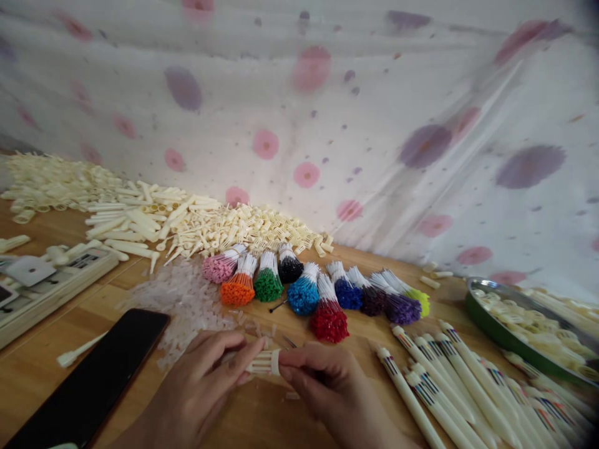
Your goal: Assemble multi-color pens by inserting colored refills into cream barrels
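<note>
A short cream slotted pen part [262, 362] lies crosswise between my two hands. My left hand [199, 380] is closed around its left end, with the thumb and fingers along the slots. The fingertips of my right hand [327, 383] pinch at its right, ringed end; anything smaller between them is hidden. A thin dark metal tip shows just behind my right fingers. Beyond my hands stand bundles of coloured pen refills, among them red [330, 318], light blue [303, 296], orange [238, 290] and green [268, 284]. A heap of small clear plastic pieces [187, 299] spreads beside my left hand.
Multicolour pens [449, 380] lie in a pile at right, near a green-sided metal bowl [486, 324] of cream rings. Heaps of cream pen parts [234, 227] line the back. A black phone [93, 380] and a power strip [60, 287] lie at left. Behind hangs a flowered curtain [281, 112].
</note>
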A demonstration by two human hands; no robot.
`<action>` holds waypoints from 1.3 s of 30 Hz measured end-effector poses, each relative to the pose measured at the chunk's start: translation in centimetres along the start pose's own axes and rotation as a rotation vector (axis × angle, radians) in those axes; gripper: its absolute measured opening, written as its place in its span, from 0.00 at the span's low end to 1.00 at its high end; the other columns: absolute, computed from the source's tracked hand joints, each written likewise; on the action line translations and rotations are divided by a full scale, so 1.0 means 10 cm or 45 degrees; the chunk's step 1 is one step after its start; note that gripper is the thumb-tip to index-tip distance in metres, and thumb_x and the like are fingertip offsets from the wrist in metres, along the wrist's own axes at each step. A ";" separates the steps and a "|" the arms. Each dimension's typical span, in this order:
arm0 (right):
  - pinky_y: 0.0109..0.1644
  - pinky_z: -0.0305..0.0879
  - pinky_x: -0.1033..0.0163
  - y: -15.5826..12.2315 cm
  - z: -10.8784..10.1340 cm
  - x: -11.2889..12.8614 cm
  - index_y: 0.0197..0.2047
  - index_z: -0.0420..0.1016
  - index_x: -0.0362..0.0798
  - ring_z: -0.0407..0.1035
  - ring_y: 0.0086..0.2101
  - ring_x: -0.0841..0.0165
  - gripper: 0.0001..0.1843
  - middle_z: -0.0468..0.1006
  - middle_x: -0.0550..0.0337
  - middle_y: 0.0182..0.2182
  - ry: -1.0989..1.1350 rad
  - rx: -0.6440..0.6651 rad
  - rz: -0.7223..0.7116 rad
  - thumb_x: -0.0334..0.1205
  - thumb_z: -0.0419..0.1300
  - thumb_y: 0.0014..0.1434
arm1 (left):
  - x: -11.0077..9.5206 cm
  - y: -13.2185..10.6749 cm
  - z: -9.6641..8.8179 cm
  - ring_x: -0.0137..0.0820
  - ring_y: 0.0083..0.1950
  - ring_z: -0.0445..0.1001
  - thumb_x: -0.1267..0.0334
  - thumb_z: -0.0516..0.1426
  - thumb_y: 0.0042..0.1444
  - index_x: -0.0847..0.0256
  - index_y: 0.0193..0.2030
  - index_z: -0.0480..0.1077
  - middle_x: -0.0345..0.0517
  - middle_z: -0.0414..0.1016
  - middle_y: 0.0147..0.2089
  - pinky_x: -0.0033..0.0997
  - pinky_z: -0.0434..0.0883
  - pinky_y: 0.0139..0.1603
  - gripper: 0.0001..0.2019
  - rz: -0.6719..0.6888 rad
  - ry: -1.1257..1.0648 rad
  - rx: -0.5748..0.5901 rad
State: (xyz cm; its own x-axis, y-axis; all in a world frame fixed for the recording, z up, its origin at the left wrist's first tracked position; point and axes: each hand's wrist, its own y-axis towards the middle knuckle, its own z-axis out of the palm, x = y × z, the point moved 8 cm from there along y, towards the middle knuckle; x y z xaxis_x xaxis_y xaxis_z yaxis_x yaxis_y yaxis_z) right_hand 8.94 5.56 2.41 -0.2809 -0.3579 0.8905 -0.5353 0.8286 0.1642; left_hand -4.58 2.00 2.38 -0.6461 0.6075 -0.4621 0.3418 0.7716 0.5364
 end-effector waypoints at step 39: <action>0.26 0.58 0.69 0.54 -0.31 -0.32 0.40 0.66 0.46 0.68 0.25 0.70 0.11 0.74 0.61 0.24 -0.710 -0.230 0.290 0.44 0.49 0.64 | 0.53 -0.08 0.03 0.35 0.32 0.76 0.54 0.44 0.62 0.56 0.48 0.58 0.41 0.76 0.30 0.32 0.73 0.35 0.13 -0.756 -0.259 -0.209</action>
State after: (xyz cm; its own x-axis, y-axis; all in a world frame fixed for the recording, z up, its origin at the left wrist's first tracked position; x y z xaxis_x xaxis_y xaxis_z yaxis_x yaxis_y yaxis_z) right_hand 9.46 12.57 1.76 -0.7716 -0.2939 0.5642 -0.2836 0.9528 0.1086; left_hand -8.07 4.62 -0.71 -0.5452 0.1226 -0.8293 -0.1529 0.9581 0.2422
